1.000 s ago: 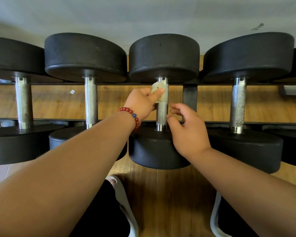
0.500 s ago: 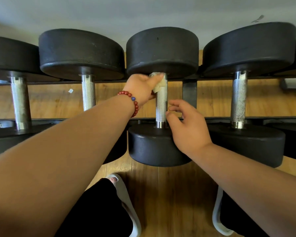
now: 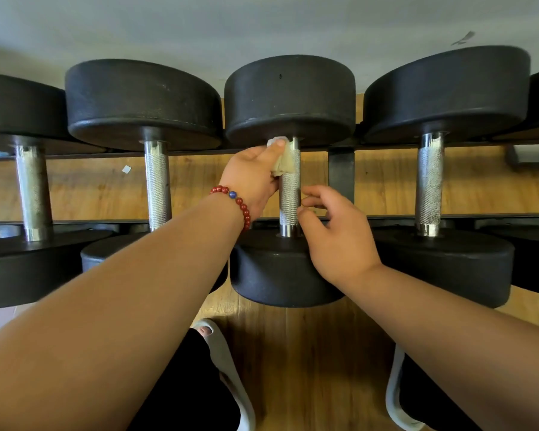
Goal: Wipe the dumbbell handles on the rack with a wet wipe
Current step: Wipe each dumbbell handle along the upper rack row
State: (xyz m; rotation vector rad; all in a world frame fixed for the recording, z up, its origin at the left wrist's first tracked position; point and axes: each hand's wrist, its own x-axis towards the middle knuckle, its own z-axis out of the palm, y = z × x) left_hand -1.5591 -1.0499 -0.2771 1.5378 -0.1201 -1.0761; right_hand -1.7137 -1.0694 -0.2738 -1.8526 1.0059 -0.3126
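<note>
Wooden floor (image 3: 293, 353) shows beneath a dark rack (image 3: 341, 172) of black dumbbells. On the centre dumbbell's knurled handle (image 3: 289, 197), the left hand (image 3: 252, 175) curls round the wet wipe (image 3: 285, 161), thumb pressing it at the handle's twelve o'clock end. The right hand (image 3: 336, 231) hovers at the handle's four o'clock, fingers loosely spread, gripping nothing. Best to wrap the wipe fully round, squeeze firmly, then draw it toward six o'clock while twisting, so the knurling is cleaned all round.
</note>
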